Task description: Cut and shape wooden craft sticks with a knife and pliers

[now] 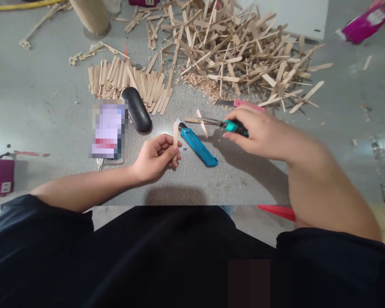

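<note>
My left hand (155,157) is closed around a short wooden craft stick (175,133), which stands upright between thumb and fingers. My right hand (259,130) grips a tool with teal-and-black handles (235,126), its metal tip pointing left at a small cross of wooden sticks (199,122) that seems held at the tip. A blue utility knife (197,146) lies on the grey table between my hands, blade end up-left. A pink-handled knife (244,104) lies just beyond my right hand.
A big heap of assembled stick crosses (240,47) fills the far centre, with wood shavings (202,83) at its near edge. A row of loose sticks (128,81), a black case (136,110) and a blurred phone (109,129) lie at left. A cardboard tube (91,15) stands behind; magenta packages sit at both sides.
</note>
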`<state>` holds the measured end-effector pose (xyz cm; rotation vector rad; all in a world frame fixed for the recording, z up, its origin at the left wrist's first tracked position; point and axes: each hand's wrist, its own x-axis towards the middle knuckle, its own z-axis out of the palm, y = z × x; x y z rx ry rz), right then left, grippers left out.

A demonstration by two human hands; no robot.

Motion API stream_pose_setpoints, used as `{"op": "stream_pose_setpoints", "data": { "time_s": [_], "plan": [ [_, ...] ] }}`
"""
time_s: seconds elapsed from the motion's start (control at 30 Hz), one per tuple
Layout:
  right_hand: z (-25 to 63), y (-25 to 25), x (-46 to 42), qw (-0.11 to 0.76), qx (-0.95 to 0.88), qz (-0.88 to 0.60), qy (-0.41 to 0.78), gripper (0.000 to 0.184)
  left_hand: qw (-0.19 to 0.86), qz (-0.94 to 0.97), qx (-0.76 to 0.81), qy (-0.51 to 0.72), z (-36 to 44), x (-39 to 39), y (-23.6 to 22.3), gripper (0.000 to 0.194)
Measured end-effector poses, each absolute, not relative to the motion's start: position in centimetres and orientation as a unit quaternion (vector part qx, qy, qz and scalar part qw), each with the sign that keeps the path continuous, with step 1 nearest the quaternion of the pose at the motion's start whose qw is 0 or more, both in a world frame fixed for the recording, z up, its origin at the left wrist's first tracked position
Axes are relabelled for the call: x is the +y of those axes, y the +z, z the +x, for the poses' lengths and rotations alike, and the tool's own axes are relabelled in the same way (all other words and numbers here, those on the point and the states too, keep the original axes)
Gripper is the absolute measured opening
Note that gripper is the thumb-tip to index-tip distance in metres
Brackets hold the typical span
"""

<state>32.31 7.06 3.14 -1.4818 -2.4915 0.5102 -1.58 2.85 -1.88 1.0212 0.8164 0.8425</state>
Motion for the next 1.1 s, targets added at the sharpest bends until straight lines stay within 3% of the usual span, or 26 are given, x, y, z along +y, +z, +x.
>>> {"op": "stream_pose_setpoints", "data": {
  "time_s": [0.2, 0.4, 1.1],
  "plan": [
    [27.8, 3.7, 4.8, 0.103, -0.850, -0.473, 0.209, 0.030, 0.668, 0.496, 0.365, 0.417, -2.0, 2.9, -1.7, 0.046],
    [27.1, 2.9, 2.6, 0.160, -0.833, -0.483, 0.215, 0.019, 0.629, 0.559, 0.349, 0.411, -2.5, 2.9, -1.1, 0.040],
    [26.9, 1.9, 1.7, 0.182, -0.838, -0.448, 0.254, 0.019, 0.580, 0.616, 0.338, 0.413, -2.7, 2.8, -1.0, 0.031]
  ]
}}
